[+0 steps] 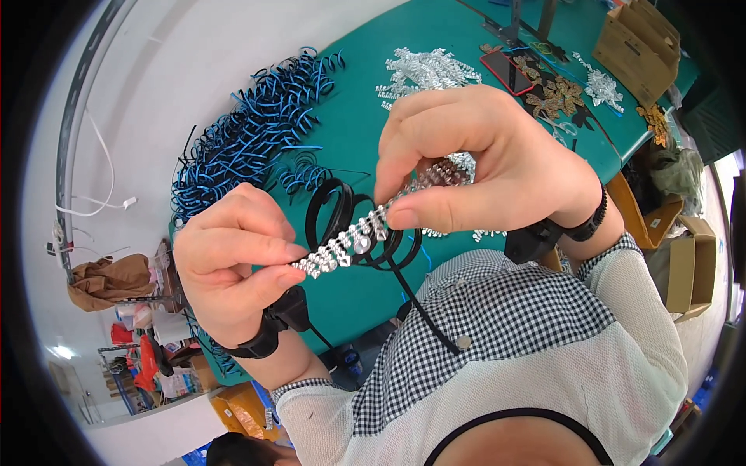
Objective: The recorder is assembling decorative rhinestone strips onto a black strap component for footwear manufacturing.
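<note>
A silver beaded trim strip (342, 250) is stretched slantwise between my two hands, its right side higher. My left hand (229, 260) pinches the lower end between thumb and fingertips. With thumb and curled fingers, my right hand (497, 159) grips the strip farther along. More of the strip, darker in shade, bunches inside that palm, partly hidden by the fingers. Just behind the strip are several black hoops (317, 217), like headbands, partly covered by it and my hands. A pile of silver spiral strips (427, 71) lies on the green table (342, 299) beyond my right hand.
A large heap of blue-and-black curled strips (241, 140) covers the table's left side. At the far right lie a red-edged phone (507, 72), glittery gold butterfly shapes (556, 97) and scissors (558, 126). A cardboard box (637, 50) stands behind them; another box (691, 268) is lower right.
</note>
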Tool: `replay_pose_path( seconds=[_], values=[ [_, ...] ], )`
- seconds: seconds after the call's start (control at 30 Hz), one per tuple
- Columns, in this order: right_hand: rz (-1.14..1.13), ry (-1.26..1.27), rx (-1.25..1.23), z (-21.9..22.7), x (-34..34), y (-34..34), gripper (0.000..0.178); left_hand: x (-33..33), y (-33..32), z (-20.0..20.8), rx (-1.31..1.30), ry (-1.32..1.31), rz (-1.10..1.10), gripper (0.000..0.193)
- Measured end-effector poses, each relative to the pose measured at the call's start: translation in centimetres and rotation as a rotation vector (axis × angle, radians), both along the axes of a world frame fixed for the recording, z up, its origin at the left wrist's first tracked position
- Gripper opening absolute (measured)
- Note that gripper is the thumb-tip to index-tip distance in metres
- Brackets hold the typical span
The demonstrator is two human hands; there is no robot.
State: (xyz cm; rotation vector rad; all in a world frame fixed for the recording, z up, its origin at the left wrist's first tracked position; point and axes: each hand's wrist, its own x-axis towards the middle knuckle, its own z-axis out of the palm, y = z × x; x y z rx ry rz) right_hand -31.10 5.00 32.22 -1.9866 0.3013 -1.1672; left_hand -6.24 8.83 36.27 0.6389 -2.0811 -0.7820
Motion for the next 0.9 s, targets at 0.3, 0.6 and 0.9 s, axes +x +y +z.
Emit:
replay_pose_path(
  seconds=[0.3, 0.6, 0.9],
  values=[
    [0.013, 0.085, -0.013, 1.1, -1.3, 0.0, 0.013, 0.7, 0.0, -0.9, 0.018, 0.054, -0.1, 0.019],
    [0.085, 0.099, 0.072, 1.1, -1.1, -0.7, 0.013, 0.4, -0.3, -1.7, 0.033, 0.108, -0.172, 0.019],
    [0.087, 0.079, 0.057, 1.8, -1.9, 0.1, 0.009, 0.2, -0.9, -2.2, 0.022, 0.099, -0.193, 0.018]
  ],
)
